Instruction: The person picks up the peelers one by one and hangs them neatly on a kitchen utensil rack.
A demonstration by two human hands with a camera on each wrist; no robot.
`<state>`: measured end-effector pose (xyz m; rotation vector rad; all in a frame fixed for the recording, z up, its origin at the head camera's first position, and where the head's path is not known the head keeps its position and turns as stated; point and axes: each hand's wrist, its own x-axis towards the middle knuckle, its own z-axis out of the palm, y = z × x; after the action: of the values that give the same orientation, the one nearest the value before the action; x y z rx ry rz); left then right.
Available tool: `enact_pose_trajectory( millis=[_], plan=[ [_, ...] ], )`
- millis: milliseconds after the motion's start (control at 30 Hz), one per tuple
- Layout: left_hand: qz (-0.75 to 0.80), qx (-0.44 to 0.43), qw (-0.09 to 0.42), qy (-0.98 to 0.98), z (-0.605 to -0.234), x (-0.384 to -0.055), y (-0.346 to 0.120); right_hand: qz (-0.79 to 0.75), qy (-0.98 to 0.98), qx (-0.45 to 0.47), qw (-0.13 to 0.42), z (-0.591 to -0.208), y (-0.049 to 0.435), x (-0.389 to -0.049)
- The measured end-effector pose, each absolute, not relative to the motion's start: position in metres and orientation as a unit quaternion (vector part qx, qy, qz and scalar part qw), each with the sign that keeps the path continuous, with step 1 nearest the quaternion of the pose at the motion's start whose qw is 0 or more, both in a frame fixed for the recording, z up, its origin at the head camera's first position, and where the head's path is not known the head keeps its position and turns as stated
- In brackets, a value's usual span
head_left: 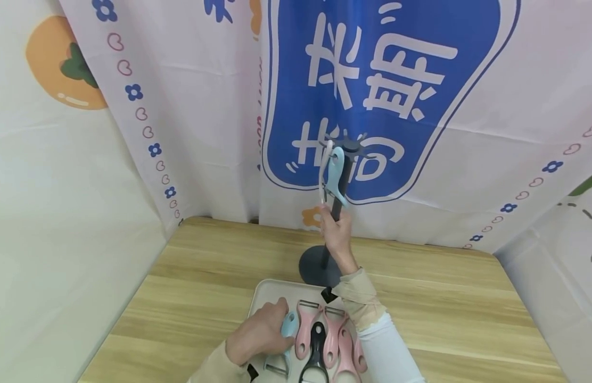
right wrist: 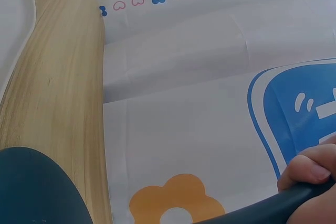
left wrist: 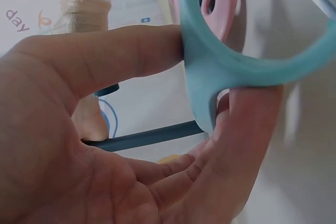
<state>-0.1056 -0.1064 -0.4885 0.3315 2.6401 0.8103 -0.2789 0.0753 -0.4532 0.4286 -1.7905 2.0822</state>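
Observation:
My left hand pinches a light blue peeler at the left side of the tray. Close up in the left wrist view, thumb and fingers lie on either side of the blue peeler. My right hand grips the pole of a dark stand, below its hooks. On that stand's hooks hang another light blue peeler and a white one. In the right wrist view, curled fingers wrap the dark pole.
The off-white tray also holds several pink peelers and a black peeler. Behind it, the stand's round base rests on the wooden table. A printed cloth hangs along the back.

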Motion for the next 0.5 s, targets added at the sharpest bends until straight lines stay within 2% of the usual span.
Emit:
enact_pose_trajectory(
  millis=[367, 500],
  plan=[
    [0.338, 0.121, 0.172, 0.917, -0.471, -0.122, -0.115, 0.736, -0.629, 0.162, 0.190, -0.456, 0.076, -0.281],
    [0.347, 0.129, 0.147, 0.917, -0.464, -0.127, -0.116, 0.735, -0.632, 0.160, 0.185, -0.456, 0.075, -0.280]
  ],
)
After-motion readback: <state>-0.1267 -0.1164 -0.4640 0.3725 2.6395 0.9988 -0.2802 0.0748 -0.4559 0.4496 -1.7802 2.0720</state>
